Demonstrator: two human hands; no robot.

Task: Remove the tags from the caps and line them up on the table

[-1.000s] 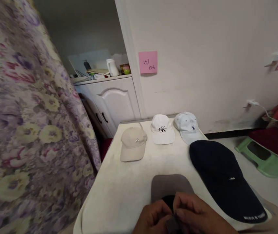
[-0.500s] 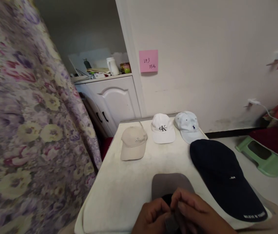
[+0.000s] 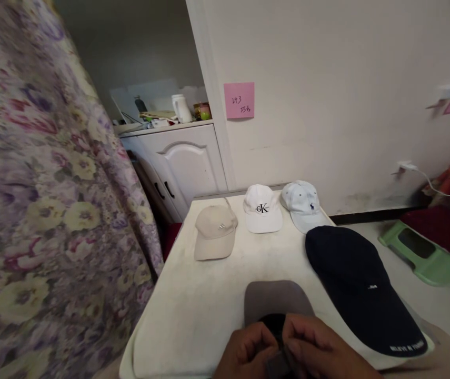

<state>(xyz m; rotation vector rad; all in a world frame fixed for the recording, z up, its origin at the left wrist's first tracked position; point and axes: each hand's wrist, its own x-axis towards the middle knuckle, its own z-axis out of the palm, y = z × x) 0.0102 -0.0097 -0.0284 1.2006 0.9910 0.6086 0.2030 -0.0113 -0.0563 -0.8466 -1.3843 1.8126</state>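
At the near edge of the table a grey-brown cap (image 3: 278, 296) lies with its brim pointing away from me and its dark inside partly showing. My left hand (image 3: 247, 348) and my right hand (image 3: 321, 346) are both closed in a pinch at its back strap (image 3: 278, 364), fingertips almost touching. The hands cover much of the cap's crown. To the right lies a large navy cap (image 3: 361, 287) with white lettering on its brim. Further back are a beige cap (image 3: 216, 231), a white cap (image 3: 263, 208) with a black logo, and a pale blue cap (image 3: 302, 205).
The caps rest on a cream-covered table (image 3: 181, 310). A floral curtain (image 3: 51, 221) hangs on the left, beside a white cabinet (image 3: 189, 163). Behind the table stands a wall with a pink note (image 3: 239, 101). A green stool (image 3: 426, 255) is on the right.
My right fingertips have shifted slightly down and right at the strap. Both hands stay at the grey-brown cap. The other caps have not moved; the view has shifted slightly.
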